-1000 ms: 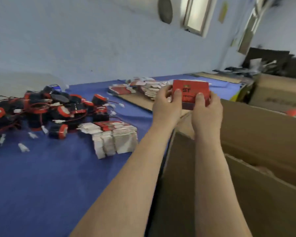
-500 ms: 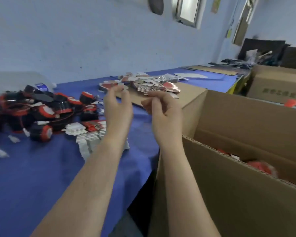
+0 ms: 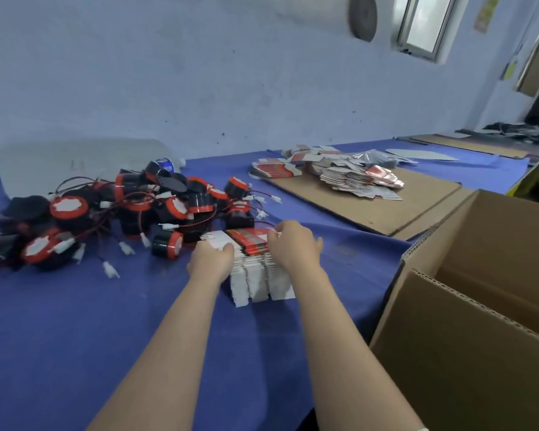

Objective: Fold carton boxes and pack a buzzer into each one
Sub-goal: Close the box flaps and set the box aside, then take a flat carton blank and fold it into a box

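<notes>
The stack of flat cartons (image 3: 255, 281) lies on the blue table (image 3: 75, 337). My left hand (image 3: 213, 259) grips its left edge. My right hand (image 3: 296, 245) rests on its right top, fingers bent, though I cannot tell whether they pinch a carton. The pile of buzzers (image 3: 131, 209) sits just left of the stack, and the open cardboard box (image 3: 479, 353) stands to its right.

We see one table (image 3: 75, 353), blue cloth (image 3: 355, 269) over the whole top. On it, left: loose heap of black-and-red buzzers (image 3: 131, 213), wires and white plugs trailing. Just beside the heap, to its right: stack of flat cartons (image 3: 255, 275). Back right: cardboard sheet (image 3: 386, 209) lying flat. Back left, by the wall, we make out a pale translucent bag (image 3: 75, 163).
</notes>
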A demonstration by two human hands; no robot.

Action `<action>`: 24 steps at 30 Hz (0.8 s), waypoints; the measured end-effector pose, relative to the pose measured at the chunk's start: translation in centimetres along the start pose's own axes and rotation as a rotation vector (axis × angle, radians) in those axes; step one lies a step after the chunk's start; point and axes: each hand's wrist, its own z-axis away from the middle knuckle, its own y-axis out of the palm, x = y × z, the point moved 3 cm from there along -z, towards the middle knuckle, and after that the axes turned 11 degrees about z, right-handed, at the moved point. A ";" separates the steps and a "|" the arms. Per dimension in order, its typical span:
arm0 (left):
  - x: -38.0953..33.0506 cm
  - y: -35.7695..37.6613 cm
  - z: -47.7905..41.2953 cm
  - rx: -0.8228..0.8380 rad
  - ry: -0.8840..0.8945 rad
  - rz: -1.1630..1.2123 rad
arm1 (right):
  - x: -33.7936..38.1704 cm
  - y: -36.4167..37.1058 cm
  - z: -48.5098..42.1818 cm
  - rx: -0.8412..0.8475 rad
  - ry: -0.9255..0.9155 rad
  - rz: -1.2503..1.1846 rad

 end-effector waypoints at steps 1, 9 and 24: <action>0.1 0.1 0.0 0.004 0.006 -0.006 | 0.3 0.4 -0.1 0.038 0.007 0.056; -0.4 0.0 0.6 -0.014 -0.031 -0.054 | 1.0 0.9 0.8 -0.005 0.007 0.191; -3.5 -2.8 2.6 -0.058 -0.032 0.763 | 3.5 -0.2 2.2 -0.237 -0.005 -0.780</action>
